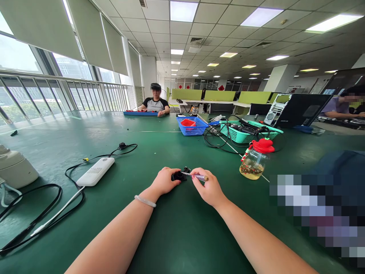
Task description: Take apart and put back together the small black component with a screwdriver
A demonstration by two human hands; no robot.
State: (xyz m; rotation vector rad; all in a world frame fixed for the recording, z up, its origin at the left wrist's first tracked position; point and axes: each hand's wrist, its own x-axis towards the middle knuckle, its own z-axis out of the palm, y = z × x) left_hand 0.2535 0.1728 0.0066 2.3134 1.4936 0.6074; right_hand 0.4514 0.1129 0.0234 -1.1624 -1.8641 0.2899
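Observation:
My left hand [165, 180] is closed around a small black part [179, 176] that rests on the green table [176, 236]. My right hand [208, 187] pinches a thin screwdriver [196, 176] with a clear handle, its metal tip pointing left into the black part. A pale bracelet [145, 201] circles my left wrist. Both hands meet near the middle of the table, a little ahead of me.
A white power strip [95, 171] with black and white cables lies at the left, beside a white device [14, 167]. A glass bottle with a red lid [256, 160] stands at the right. Blue [191, 127] and teal baskets [248, 133] sit farther back. A person sits at the far end; another at the right.

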